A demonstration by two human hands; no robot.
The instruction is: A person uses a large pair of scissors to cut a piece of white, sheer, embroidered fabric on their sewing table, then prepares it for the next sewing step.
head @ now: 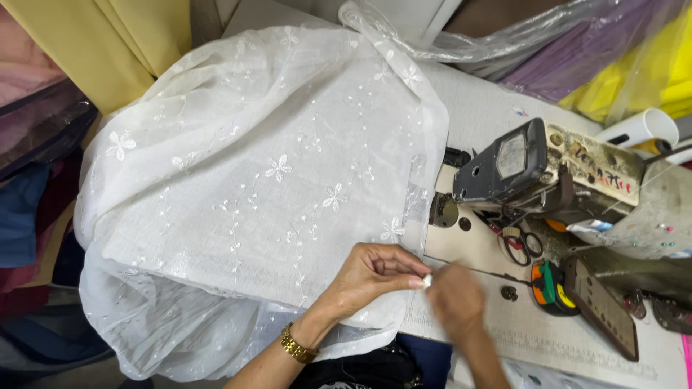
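We see sheer white fabric, embroidered with small flowers, heaped in soft folds over the table left of the grey machine. Our left hand pinches its hem at the table edge. Our right hand is blurred; grip unclear.

Grey screen panel fronts machine head — rectangular.

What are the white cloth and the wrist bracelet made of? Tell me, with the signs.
White cloth: seemingly a sheer woven voile or organza, matte, since folds show through it; stitched flowers look embroidered.
Bracelet: probably gold-toned metal, polished, in linked segments that glint.
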